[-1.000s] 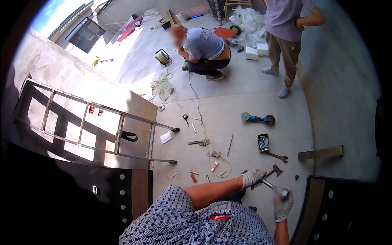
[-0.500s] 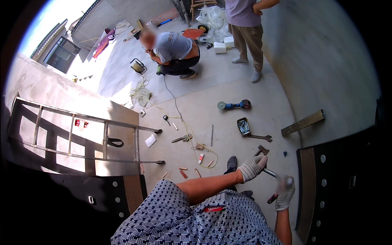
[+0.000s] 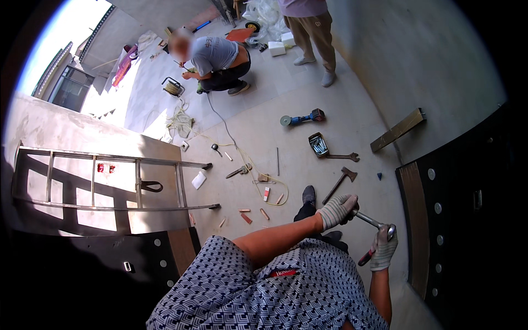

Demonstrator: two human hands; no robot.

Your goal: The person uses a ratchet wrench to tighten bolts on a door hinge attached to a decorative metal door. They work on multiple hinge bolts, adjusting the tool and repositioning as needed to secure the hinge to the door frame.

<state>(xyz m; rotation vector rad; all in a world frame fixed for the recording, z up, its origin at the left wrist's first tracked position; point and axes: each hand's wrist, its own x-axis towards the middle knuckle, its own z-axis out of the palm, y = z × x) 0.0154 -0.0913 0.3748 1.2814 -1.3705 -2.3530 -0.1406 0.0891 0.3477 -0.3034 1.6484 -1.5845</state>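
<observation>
The striped white-gloved left hand (image 3: 337,212) grips one end of a slim silver metal bar (image 3: 368,219), which spans to the matching gloved right hand (image 3: 383,251), wrapped around a red-and-black handle (image 3: 365,258); best to keep both steady.

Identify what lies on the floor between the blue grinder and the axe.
In the head view, a dark box of metal bolts and a wrench lie between the blue grinder and the axe.
</observation>
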